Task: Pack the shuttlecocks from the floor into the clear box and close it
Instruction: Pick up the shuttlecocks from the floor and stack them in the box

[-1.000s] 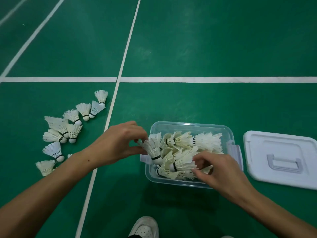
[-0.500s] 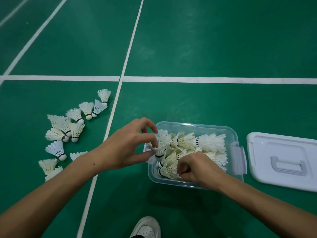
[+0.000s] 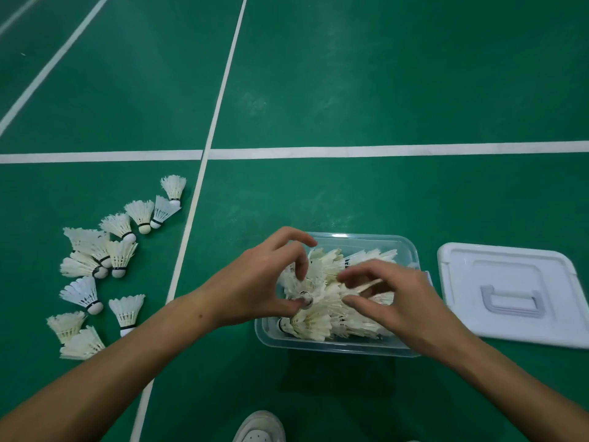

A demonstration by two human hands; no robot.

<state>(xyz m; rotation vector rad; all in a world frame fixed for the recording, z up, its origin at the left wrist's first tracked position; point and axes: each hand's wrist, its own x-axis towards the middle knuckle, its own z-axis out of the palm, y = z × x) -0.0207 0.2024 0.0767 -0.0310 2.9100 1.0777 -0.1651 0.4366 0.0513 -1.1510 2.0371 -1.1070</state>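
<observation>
Hands (image 3: 322, 291) among feathery shuttlecocks (image 3: 322, 317).

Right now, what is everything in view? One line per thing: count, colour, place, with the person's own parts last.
shuttlecocks on the floor: about fourteen, white, loose cluster left of the long court line.
shuttlecocks in the box: a pile, count unclear, white.
clear box: one, transparent, centre, open.
lid: one, white with grey handle, on the floor right of the box.
floor: green court with white lines.
shoe: one, white, bottom edge.
left hand: pinches a shuttlecock over the box's left end.
right hand: fingers curled among the pile's feathers; whether it grips any is unclear.
</observation>
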